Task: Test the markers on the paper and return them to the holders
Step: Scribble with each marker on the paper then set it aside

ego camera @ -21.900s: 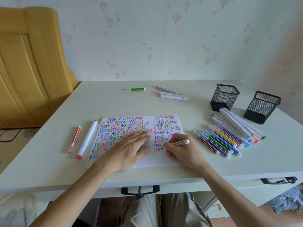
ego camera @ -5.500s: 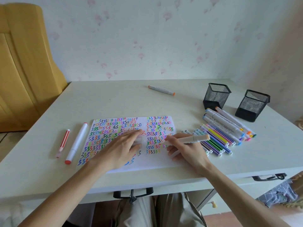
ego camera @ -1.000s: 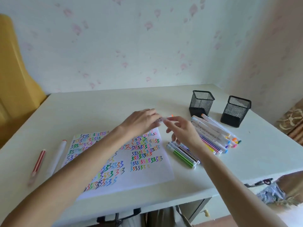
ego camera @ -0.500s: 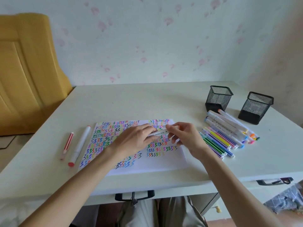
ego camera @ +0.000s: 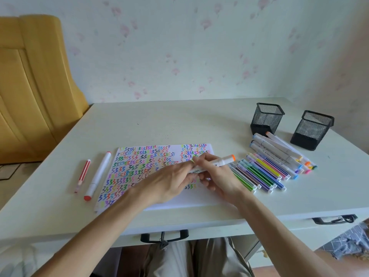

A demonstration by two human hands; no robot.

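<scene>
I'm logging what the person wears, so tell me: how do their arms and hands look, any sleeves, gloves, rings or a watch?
Both arms are bare along all that shows, with no sleeves in view. The left hand and right hand wear no gloves, and no rings, watch or wristbands show. Light beige trousers show below the desk edge.

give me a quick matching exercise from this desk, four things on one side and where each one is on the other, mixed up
Things:
1. orange-capped marker
2. red-striped pencil
3. mesh pen holders
4. sheet of paper

Places:
A. far right of the desk, behind the rows of markers
B. held between the left hand and right hand
C. near the left edge of the desk, beside a white red-capped marker
D. flat on the desk under both hands

Pairs: 1-B, 2-C, 3-A, 4-D
</scene>
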